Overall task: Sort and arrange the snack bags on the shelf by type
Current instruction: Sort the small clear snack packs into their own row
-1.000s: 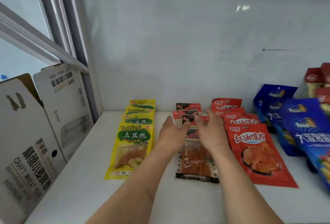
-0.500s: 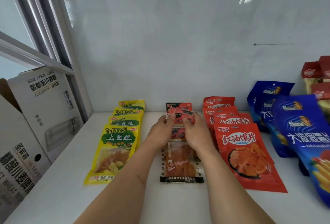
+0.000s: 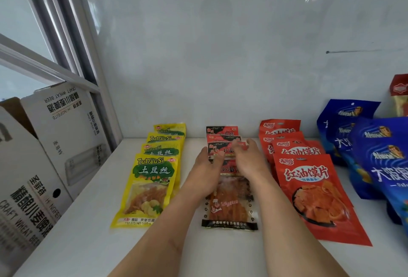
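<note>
Four rows of snack bags lie on the white shelf (image 3: pixel 88 232): yellow bags (image 3: pixel 152 188) at the left, black-and-red bags (image 3: pixel 229 210) in the middle, red bags (image 3: pixel 313 190) to their right, and blue bags (image 3: pixel 384 166) at the far right. Both hands reach into the middle row. My left hand (image 3: pixel 207 166) holds the left side of a black-and-red bag (image 3: pixel 227 151) with its thumb on top. My right hand (image 3: pixel 249 159) pinches the same bag's right upper edge. The bag lies overlapped between the back bags and the front one.
An open cardboard beer carton (image 3: pixel 66 133) stands at the shelf's left edge beside a window frame. A red-topped bag (image 3: pixel 399 91) stands at the far right behind the blue ones. A white wall closes the back.
Both hands have moved a little further back along the middle row, and they have drawn closer on the black-and-red bag's upper part. The other rows have not moved.
</note>
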`<state>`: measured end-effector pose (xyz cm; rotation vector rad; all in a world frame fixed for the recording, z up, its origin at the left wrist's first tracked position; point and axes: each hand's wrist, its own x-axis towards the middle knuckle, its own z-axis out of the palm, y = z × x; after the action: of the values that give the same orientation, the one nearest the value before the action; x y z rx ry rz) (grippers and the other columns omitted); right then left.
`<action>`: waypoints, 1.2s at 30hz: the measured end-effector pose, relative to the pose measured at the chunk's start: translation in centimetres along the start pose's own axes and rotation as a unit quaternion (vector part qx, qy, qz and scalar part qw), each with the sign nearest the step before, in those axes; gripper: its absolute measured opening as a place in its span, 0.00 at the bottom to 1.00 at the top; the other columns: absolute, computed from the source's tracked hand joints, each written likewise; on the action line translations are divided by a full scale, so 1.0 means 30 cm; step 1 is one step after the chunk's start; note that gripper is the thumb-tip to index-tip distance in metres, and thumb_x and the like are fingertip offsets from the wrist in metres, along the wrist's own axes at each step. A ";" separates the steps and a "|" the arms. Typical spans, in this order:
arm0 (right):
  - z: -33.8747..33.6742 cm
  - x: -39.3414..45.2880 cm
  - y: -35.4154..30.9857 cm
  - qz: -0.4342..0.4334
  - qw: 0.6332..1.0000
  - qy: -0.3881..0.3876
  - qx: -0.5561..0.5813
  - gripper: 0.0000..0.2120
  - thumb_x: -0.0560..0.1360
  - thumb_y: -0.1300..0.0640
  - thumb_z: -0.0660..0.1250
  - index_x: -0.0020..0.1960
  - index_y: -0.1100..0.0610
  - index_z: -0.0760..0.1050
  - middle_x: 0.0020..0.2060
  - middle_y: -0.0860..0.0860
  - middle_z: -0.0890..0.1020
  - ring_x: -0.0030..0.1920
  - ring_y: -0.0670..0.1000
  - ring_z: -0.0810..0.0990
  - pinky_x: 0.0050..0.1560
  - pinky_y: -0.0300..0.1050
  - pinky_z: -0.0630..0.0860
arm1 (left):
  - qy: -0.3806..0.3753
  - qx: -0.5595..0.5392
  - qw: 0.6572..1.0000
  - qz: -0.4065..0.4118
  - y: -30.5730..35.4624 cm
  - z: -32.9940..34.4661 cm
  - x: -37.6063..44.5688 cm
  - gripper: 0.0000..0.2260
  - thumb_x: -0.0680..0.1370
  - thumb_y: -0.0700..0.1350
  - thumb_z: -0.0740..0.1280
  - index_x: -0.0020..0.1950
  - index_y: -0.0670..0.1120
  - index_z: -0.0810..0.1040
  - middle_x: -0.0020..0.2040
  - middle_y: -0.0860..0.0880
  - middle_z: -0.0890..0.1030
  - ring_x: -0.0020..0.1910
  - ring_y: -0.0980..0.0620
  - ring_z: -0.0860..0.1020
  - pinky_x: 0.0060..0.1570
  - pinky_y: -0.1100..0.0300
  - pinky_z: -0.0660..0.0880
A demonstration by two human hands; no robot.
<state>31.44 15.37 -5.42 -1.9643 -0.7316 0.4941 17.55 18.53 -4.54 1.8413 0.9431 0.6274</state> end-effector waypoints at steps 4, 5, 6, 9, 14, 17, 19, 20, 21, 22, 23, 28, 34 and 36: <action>0.004 0.015 0.008 -0.007 1.000 -0.002 0.008 0.30 0.83 0.40 0.55 0.79 0.55 0.57 0.74 0.53 0.71 0.70 0.56 0.72 0.63 0.47 0.69 | -0.012 -0.008 1.000 0.007 -0.004 -0.003 0.000 0.08 0.84 0.59 0.55 0.60 0.58 0.65 0.62 0.53 0.79 0.58 0.54 0.77 0.55 0.58 0.70; 0.001 0.011 0.006 -0.012 1.000 -0.006 0.006 0.29 0.83 0.41 0.54 0.79 0.55 0.57 0.73 0.53 0.71 0.70 0.55 0.73 0.59 0.45 0.69 | -0.012 -0.014 1.000 0.004 -0.002 -0.004 0.002 0.08 0.84 0.58 0.55 0.60 0.58 0.65 0.63 0.53 0.78 0.59 0.54 0.77 0.56 0.58 0.70; -0.001 0.009 0.005 -0.015 1.000 -0.009 0.005 0.29 0.84 0.42 0.54 0.79 0.55 0.57 0.72 0.53 0.72 0.69 0.55 0.73 0.56 0.43 0.68 | -0.014 -0.018 1.000 0.005 0.002 -0.004 0.001 0.09 0.84 0.58 0.56 0.62 0.58 0.66 0.65 0.53 0.78 0.61 0.54 0.76 0.57 0.58 0.70; -0.009 0.007 -0.004 -0.026 1.000 -0.014 0.004 0.29 0.83 0.42 0.56 0.80 0.55 0.56 0.74 0.53 0.70 0.70 0.56 0.73 0.63 0.46 0.71 | -0.009 0.019 1.000 0.008 0.008 -0.008 -0.003 0.22 0.85 0.57 0.56 0.77 0.48 0.64 0.72 0.48 0.71 0.68 0.52 0.70 0.63 0.60 0.66; -0.028 0.069 -0.079 -0.088 0.991 -0.011 -0.099 0.31 0.82 0.39 0.55 0.80 0.54 0.57 0.78 0.54 0.62 0.76 0.57 0.63 0.73 0.54 0.62 | 0.007 0.199 0.979 0.038 -0.018 0.004 -0.041 0.29 0.84 0.59 0.55 0.81 0.48 0.56 0.82 0.45 0.56 0.80 0.45 0.55 0.76 0.49 0.56; -0.014 0.129 -0.109 -0.092 0.981 -0.046 -0.165 0.35 0.80 0.34 0.54 0.80 0.51 0.56 0.80 0.55 0.59 0.78 0.59 0.60 0.75 0.59 0.61 | -0.012 0.336 0.940 0.062 -0.037 0.044 -0.122 0.40 0.73 0.71 0.41 0.82 0.54 0.51 0.83 0.50 0.49 0.81 0.44 0.49 0.77 0.44 0.54; -0.002 0.158 -0.105 -0.089 0.976 -0.079 -0.184 0.35 0.80 0.34 0.53 0.80 0.52 0.57 0.79 0.55 0.59 0.78 0.59 0.59 0.76 0.58 0.59 | -0.023 0.375 0.923 0.078 -0.038 0.064 -0.169 0.45 0.66 0.74 0.36 0.81 0.57 0.51 0.83 0.52 0.46 0.82 0.43 0.45 0.77 0.40 0.50; 0.001 0.165 -0.104 -0.088 0.974 -0.096 -0.187 0.34 0.81 0.34 0.52 0.80 0.52 0.58 0.79 0.56 0.60 0.78 0.59 0.59 0.76 0.57 0.59 | -0.032 0.387 0.918 0.086 -0.043 0.071 -0.180 0.46 0.66 0.76 0.36 0.81 0.58 0.51 0.83 0.51 0.46 0.81 0.43 0.43 0.77 0.39 0.48; 0.004 0.171 -0.102 -0.085 0.973 -0.108 -0.186 0.33 0.81 0.34 0.51 0.80 0.52 0.59 0.78 0.56 0.62 0.77 0.58 0.60 0.76 0.56 0.59 | -0.041 0.398 0.912 0.095 -0.046 0.075 -0.186 0.47 0.67 0.79 0.34 0.81 0.58 0.52 0.83 0.51 0.45 0.81 0.43 0.41 0.77 0.38 0.46; 0.006 0.175 -0.103 -0.082 0.973 -0.116 -0.184 0.33 0.81 0.34 0.49 0.79 0.51 0.61 0.77 0.56 0.64 0.76 0.59 0.62 0.76 0.56 0.60 | -0.052 0.405 0.907 0.101 -0.047 0.077 -0.189 0.48 0.65 0.80 0.32 0.80 0.59 0.52 0.83 0.51 0.44 0.81 0.43 0.40 0.77 0.37 0.45; 0.008 0.176 -0.106 -0.081 0.971 -0.127 -0.186 0.32 0.82 0.34 0.48 0.79 0.51 0.62 0.76 0.56 0.66 0.75 0.59 0.65 0.75 0.56 0.61 | -0.060 0.411 0.904 0.105 -0.051 0.077 -0.187 0.49 0.63 0.78 0.32 0.80 0.59 0.52 0.83 0.51 0.44 0.81 0.43 0.39 0.77 0.37 0.44; 0.013 0.183 -0.121 -0.056 0.978 -0.141 -0.141 0.29 0.83 0.39 0.53 0.76 0.55 0.66 0.74 0.56 0.70 0.74 0.58 0.68 0.74 0.52 0.63 | -0.061 0.440 0.887 0.124 -0.067 0.077 -0.162 0.42 0.71 0.78 0.40 0.80 0.59 0.52 0.83 0.50 0.44 0.81 0.43 0.39 0.79 0.42 0.45; 0.000 0.167 -0.129 -0.076 0.955 -0.174 -0.228 0.30 0.84 0.38 0.43 0.78 0.52 0.65 0.75 0.56 0.69 0.74 0.57 0.67 0.75 0.52 0.61 | -0.051 0.441 0.884 0.148 -0.062 0.072 -0.132 0.41 0.73 0.76 0.40 0.81 0.57 0.54 0.83 0.47 0.45 0.81 0.42 0.39 0.78 0.47 0.43; 0.003 0.165 -0.127 -0.080 0.956 -0.172 -0.225 0.31 0.84 0.38 0.43 0.77 0.53 0.66 0.74 0.55 0.70 0.73 0.57 0.68 0.75 0.53 0.61 | -0.056 0.442 0.884 0.142 -0.064 0.073 -0.131 0.44 0.69 0.76 0.36 0.81 0.58 0.53 0.84 0.48 0.45 0.81 0.43 0.39 0.79 0.47 0.42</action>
<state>33.95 20.17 -2.30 -2.2341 -1.3076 0.6180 16.28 14.69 -7.30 2.8340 0.9641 0.2427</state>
